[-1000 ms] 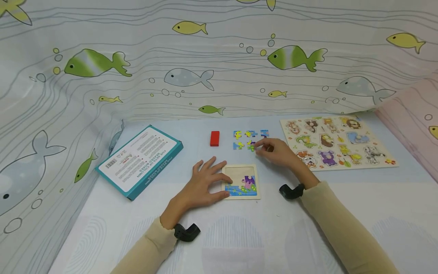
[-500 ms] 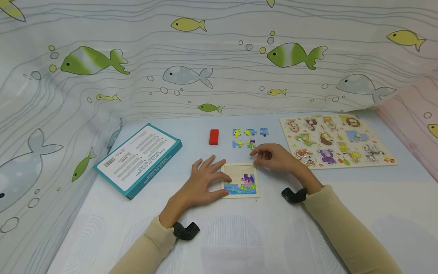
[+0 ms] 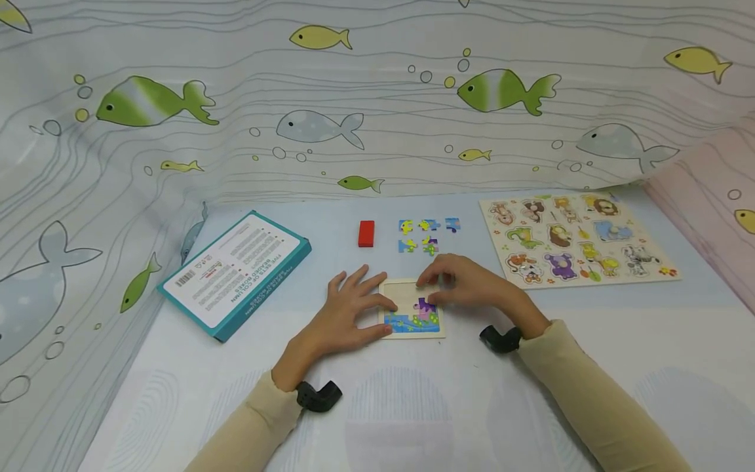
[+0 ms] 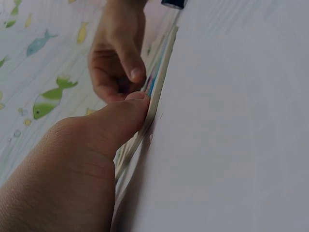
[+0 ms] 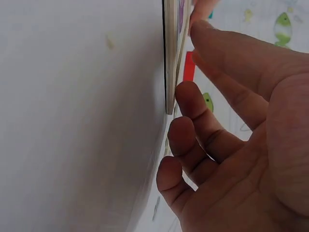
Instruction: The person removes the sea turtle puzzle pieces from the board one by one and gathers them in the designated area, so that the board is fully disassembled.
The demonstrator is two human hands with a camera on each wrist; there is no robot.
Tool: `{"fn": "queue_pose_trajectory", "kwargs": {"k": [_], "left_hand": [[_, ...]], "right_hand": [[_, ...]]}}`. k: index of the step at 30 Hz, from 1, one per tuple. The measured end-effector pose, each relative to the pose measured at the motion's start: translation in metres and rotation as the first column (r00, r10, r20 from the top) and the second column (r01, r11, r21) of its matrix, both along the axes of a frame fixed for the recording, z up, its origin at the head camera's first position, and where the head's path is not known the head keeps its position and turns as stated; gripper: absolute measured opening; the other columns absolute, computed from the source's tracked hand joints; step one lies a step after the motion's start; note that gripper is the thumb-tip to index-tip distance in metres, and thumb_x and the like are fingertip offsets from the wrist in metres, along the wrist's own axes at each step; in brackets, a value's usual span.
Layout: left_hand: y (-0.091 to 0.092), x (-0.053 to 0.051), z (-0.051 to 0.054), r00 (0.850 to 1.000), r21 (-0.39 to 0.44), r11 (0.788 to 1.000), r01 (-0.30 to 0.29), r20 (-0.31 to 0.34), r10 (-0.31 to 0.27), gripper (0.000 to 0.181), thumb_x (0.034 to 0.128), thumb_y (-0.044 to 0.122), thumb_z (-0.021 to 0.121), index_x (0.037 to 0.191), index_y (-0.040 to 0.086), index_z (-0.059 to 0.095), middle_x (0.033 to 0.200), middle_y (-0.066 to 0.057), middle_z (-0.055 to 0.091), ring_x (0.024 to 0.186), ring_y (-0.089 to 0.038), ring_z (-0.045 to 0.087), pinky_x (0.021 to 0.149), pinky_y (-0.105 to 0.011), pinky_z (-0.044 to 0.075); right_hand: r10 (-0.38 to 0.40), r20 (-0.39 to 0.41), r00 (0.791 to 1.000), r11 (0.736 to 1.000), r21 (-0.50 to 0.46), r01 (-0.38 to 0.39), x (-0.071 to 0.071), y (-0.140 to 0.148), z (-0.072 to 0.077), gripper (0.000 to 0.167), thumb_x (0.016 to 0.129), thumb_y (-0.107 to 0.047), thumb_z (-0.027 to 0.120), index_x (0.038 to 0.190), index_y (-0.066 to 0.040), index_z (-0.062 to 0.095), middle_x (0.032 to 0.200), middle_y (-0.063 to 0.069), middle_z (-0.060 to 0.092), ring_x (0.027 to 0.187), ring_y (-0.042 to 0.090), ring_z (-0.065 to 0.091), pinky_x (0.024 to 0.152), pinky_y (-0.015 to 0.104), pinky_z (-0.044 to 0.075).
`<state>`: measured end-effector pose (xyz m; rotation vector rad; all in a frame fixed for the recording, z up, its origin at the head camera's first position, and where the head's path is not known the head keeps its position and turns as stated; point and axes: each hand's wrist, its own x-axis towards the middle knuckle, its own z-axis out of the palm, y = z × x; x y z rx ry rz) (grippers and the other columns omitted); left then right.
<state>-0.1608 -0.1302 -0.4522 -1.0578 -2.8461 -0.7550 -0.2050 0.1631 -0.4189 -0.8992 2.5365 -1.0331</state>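
Observation:
A small square wooden puzzle tray (image 3: 411, 336) lies on the table with blue, green and purple pieces along its bottom and right side. My left hand (image 3: 348, 311) rests with spread fingers on the tray's left side, thumb on the lower edge; in the left wrist view the thumb (image 4: 125, 113) lies along the rim. My right hand (image 3: 466, 285) is over the tray's right side, thumb tip by the purple puzzle piece (image 3: 423, 305). Its fingers bend loosely, thumb and index finger apart in the head view. In the right wrist view no piece shows between the fingers (image 5: 181, 133).
Several loose puzzle pieces (image 3: 428, 226) lie in two rows behind the tray, with a red block (image 3: 366, 233) to their left. An animal puzzle board (image 3: 575, 239) is at the right. A teal-edged box (image 3: 236, 272) lies at the left. A fish-print curtain hangs behind.
My right hand has moved from beside the loose pieces down and left to the tray's right side. The left hand stays on the tray. The head view has shifted slightly.

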Motion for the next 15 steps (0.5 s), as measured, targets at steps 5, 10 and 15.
{"fn": "queue_pose_trajectory", "kwargs": {"k": [5, 10, 15], "left_hand": [[0.0001, -0.0005, -0.0003, 1.000, 0.000, 1.000, 0.006, -0.005, -0.006, 0.031, 0.0892, 0.051, 0.069, 0.118, 0.040, 0.071, 0.161, -0.004, 0.044, 0.157, -0.039, 0.022, 0.119, -0.069, 0.009], [0.0000, -0.0006, 0.0004, 1.000, -0.003, 1.000, 0.006, 0.001, -0.006, 0.031, 0.0892, 0.051, 0.069, 0.118, 0.039, 0.071, 0.161, -0.004, 0.044, 0.157, -0.039, 0.022, 0.120, -0.069, 0.008], [0.0005, -0.0005, 0.0005, 1.000, -0.008, 1.000, 0.000, 0.007, 0.000, 0.032, 0.0894, 0.051, 0.068, 0.118, 0.039, 0.071, 0.162, -0.003, 0.043, 0.157, -0.038, 0.021, 0.120, -0.068, 0.008]], "right_hand": [[0.065, 0.000, 0.998, 0.997, 0.050, -0.065, 0.0027, -0.0037, 0.0015, 0.026, 0.085, -0.014, 0.081, 0.111, -0.020, 0.077, 0.102, -0.001, 0.066, 0.096, 0.017, 0.053, 0.085, 0.033, 0.044], [0.092, 0.011, 0.996, 0.992, 0.087, -0.092, 0.0043, -0.0047, 0.0026, 0.026, 0.085, -0.017, 0.081, 0.111, -0.022, 0.078, 0.102, -0.001, 0.063, 0.095, 0.017, 0.050, 0.084, 0.033, 0.042], [0.106, 0.005, 0.994, 0.988, 0.109, -0.106, 0.0060, -0.0045, 0.0055, 0.027, 0.085, -0.018, 0.081, 0.111, -0.023, 0.077, 0.103, -0.001, 0.062, 0.096, 0.017, 0.048, 0.084, 0.032, 0.040]]}}
